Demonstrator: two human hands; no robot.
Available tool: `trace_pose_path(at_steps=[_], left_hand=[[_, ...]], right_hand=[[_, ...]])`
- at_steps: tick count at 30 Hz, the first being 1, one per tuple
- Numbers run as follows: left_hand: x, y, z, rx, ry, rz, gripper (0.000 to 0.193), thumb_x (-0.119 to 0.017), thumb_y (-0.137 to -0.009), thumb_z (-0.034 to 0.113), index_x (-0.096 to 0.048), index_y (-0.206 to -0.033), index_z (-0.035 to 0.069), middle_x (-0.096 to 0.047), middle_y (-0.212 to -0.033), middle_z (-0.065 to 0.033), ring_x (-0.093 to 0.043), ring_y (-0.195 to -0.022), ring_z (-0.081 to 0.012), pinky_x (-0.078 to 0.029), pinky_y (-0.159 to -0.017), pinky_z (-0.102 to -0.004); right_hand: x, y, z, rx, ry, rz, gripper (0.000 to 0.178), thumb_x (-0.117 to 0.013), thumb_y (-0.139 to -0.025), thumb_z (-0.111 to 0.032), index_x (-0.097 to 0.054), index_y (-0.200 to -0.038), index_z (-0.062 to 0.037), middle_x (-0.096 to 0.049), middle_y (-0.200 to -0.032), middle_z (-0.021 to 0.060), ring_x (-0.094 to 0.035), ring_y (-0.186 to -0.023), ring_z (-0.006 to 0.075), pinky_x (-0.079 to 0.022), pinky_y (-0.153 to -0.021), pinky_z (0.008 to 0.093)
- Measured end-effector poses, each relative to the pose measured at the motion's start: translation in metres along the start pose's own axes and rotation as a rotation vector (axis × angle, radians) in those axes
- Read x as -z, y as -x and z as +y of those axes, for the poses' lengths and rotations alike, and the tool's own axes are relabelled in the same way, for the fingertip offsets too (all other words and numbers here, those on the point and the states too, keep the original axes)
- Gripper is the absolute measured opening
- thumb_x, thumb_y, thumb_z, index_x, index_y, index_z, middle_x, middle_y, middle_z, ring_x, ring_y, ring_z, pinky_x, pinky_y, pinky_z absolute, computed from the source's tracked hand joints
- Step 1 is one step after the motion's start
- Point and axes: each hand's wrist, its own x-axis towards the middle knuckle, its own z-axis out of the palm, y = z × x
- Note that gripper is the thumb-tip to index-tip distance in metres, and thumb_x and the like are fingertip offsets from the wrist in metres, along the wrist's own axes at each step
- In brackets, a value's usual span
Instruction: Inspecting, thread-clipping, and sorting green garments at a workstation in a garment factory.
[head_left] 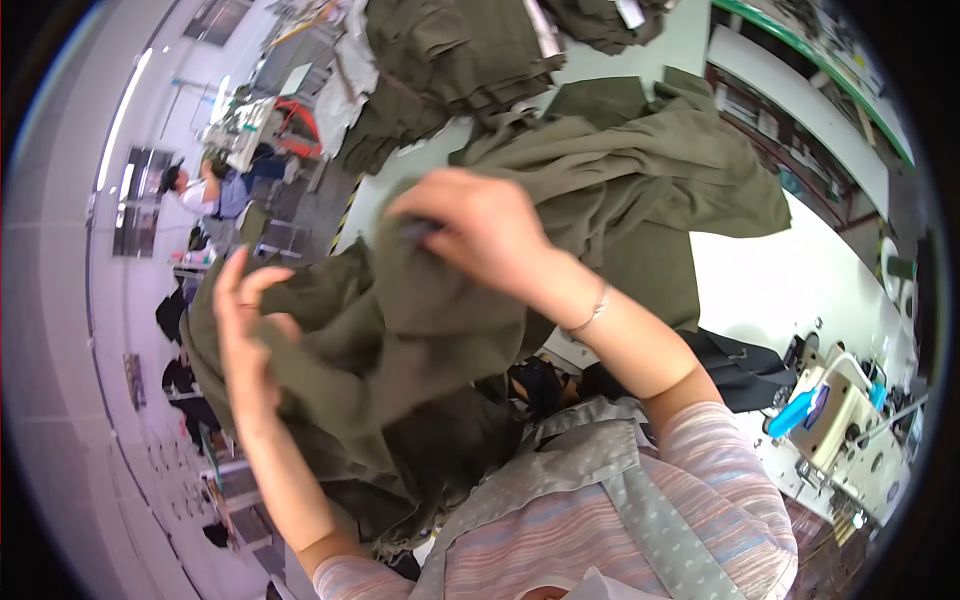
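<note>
A large piece of olive-green fabric (440,310) hangs in loose folds in front of me, blurred in part by motion. My right hand (485,225) is closed on its upper edge, with the fingertips curled into the cloth. At the fabric's left side is my left hand (250,340), raised with its fingers stretched and apart. Folds of cloth lie around its palm and thumb, and it does not seem to grip them. More olive cloth (640,160) lies crumpled across the white table (780,270) beyond my right hand.
A heap of olive garments (450,50) rests at the table's far end. On the right stand a sewing machine (840,410) with a blue part and a dark cloth (740,370). Shelving (800,130) runs along the far right. Another person (195,190) sits at a workstation, far left.
</note>
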Motion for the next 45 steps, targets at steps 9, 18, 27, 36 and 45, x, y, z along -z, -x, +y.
trace_pose_path(at_steps=[9,18,27,36,45], left_hand=[[-0.052,-0.018,-0.047,0.225,-0.071,-0.210,0.035,-0.060,-0.082,0.004,-0.056,-0.116,-0.004,-0.062,-0.108,-0.0078,-0.058,-0.097,-0.0140,-0.047,-0.082,-0.0275],[-0.022,0.029,-0.068,0.352,0.358,-0.029,0.042,-0.062,-0.083,0.009,-0.051,-0.121,-0.004,-0.058,-0.118,-0.0129,-0.059,-0.106,-0.0223,-0.048,-0.089,-0.0341],[-0.037,0.098,-0.087,0.521,0.731,0.302,0.043,-0.052,-0.089,0.013,-0.046,-0.129,-0.001,-0.056,-0.124,-0.0134,-0.057,-0.109,-0.0263,-0.050,-0.089,-0.0373],[-0.032,0.070,-0.099,0.546,0.735,0.455,0.034,-0.042,-0.087,0.008,-0.050,-0.119,0.002,-0.061,-0.087,-0.0082,-0.058,-0.078,-0.0176,-0.049,-0.067,-0.0299],[-0.025,0.001,-0.089,-0.073,-0.615,0.200,0.044,-0.057,-0.079,0.009,-0.051,-0.122,0.004,-0.056,-0.093,-0.0083,-0.053,-0.085,-0.0200,-0.044,-0.079,-0.0300]], right_hand=[[0.056,0.034,0.036,-0.174,0.071,0.007,0.065,-0.079,-0.063,-0.015,-0.055,-0.122,-0.0202,-0.051,-0.122,0.0051,-0.062,-0.084,0.0249,-0.052,-0.070,0.0343],[0.119,0.065,0.152,-0.343,0.627,0.126,0.028,-0.062,-0.068,0.000,-0.063,-0.095,-0.0053,-0.062,-0.096,0.0162,-0.059,-0.093,0.0350,-0.049,-0.079,0.0412],[-0.039,-0.094,0.069,0.294,0.176,-0.195,0.031,-0.063,-0.076,-0.012,-0.063,-0.107,-0.0170,-0.058,-0.121,0.0047,-0.063,-0.092,0.0274,-0.052,-0.076,0.0360],[0.013,0.071,0.132,0.002,0.153,-0.480,0.039,-0.075,-0.070,-0.028,-0.063,-0.102,-0.0092,-0.063,-0.094,0.0079,-0.062,-0.082,0.0278,-0.050,-0.069,0.0369],[0.166,-0.085,-0.026,0.138,0.052,-0.177,0.012,-0.056,-0.088,-0.009,-0.062,-0.089,0.0013,-0.057,-0.069,-0.0004,-0.049,-0.060,0.0068,-0.038,-0.052,0.0215]])
